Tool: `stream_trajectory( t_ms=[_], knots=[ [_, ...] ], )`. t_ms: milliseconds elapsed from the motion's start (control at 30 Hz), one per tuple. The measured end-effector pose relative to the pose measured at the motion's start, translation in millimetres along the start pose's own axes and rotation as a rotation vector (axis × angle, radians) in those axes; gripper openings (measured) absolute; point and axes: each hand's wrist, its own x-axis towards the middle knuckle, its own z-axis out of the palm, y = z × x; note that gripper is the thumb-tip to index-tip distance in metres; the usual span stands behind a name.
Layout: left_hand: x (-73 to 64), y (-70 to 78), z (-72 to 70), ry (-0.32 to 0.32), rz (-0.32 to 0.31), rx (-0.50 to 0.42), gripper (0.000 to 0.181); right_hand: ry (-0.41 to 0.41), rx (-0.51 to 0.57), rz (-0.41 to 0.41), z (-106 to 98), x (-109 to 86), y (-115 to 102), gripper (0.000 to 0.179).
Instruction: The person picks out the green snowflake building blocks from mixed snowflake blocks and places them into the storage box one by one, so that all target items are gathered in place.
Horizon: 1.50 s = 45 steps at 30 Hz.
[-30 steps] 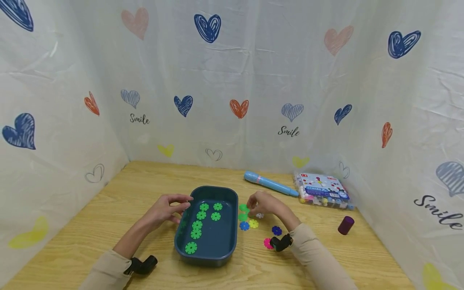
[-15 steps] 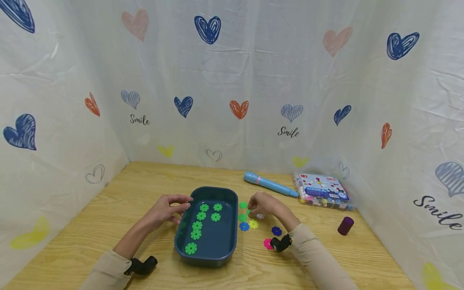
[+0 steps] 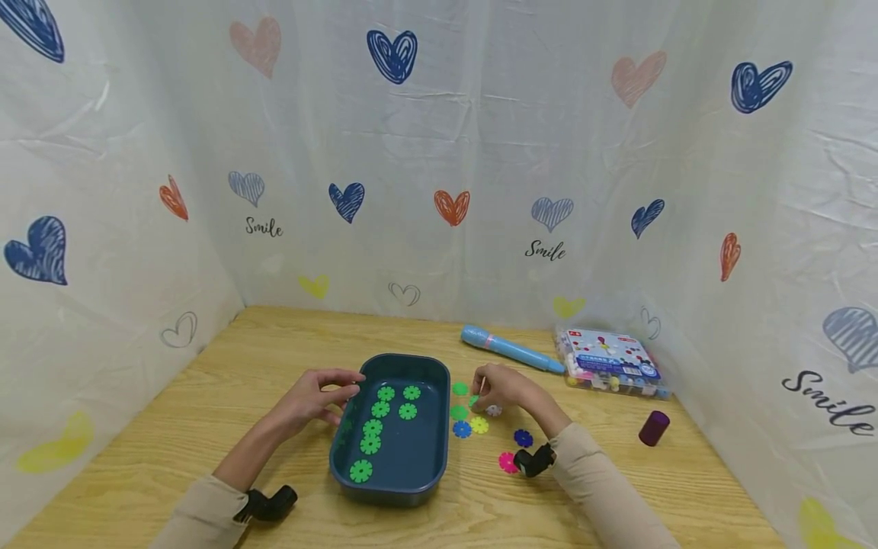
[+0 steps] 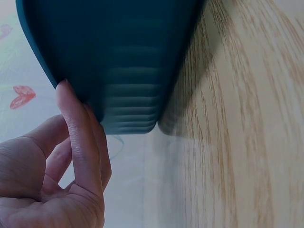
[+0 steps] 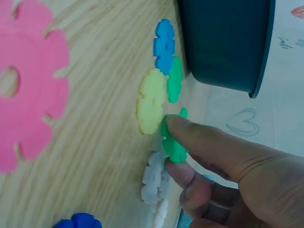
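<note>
My left hand [image 3: 315, 395] rests its nearly straight fingertips against the left wall of a dark blue rectangular tray [image 3: 414, 461], as the left wrist view also shows. Inside the tray lie several green snowflake discs [image 3: 360, 470], mostly along its left side. To the right of the tray, my right hand [image 3: 506, 386] pinches one green snowflake disc [image 5: 175, 146] between thumb and finger, close over the table. Around it are green discs [image 3: 459, 412], a blue disc [image 3: 462, 429], a yellow disc [image 3: 479, 425] and white discs [image 5: 152, 179].
A dark blue disc [image 3: 523, 438] and a pink disc [image 3: 507, 462] lie near the right wrist camera. Farther back are a light blue pen-shaped tube [image 3: 512, 349] and a clear box [image 3: 610, 361] with a printed label. A purple cylinder [image 3: 654, 428] is at the right.
My right hand has shifted slightly to the right, with the pinched green disc drawn away from the other green ones. The left hand and the tray have stayed put.
</note>
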Motion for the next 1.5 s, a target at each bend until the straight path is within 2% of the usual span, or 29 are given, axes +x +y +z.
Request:
stream_trajectory(
  t_ms=[200, 333, 633, 833, 1133, 1267, 1500],
  knots=[
    [-2.1, -0.3, -1.1, -0.013, 0.013, 0.017, 0.048, -0.019, -0.036, -0.083, -9, -2.1, -1, 0.004],
    [-1.4, -0.3, -1.4, -0.014, 0.019, 0.023, 0.048, -0.031, -0.064, -0.116, -21, -4.1, -6, 0.006],
    [1.7, -0.6, 0.1, -0.001, 0.002, 0.024, 0.048, -0.073, -0.028, -0.123, -46, -7.1, -23, 0.009],
    [2.9, -0.8, -0.3, -0.001, 0.001, 0.001, 0.047, -0.083, -0.061, -0.179, -57, -8.5, -37, 0.011],
    [4.7, -0.7, -0.8, 0.005, -0.01, 0.009, 0.048, -0.104, -0.096, -0.196, -75, -2.5, -68, 0.013],
    [5.0, -1.9, -1.2, 0.009, -0.013, 0.015, 0.047, -0.14, -0.117, -0.171, -76, 5.5, -84, 0.012],
    [2.9, -1.3, -0.2, 0.009, -0.009, -0.001, 0.046, -0.206, -0.127, -0.139, -60, 23.9, -100, 0.009]
  ],
)
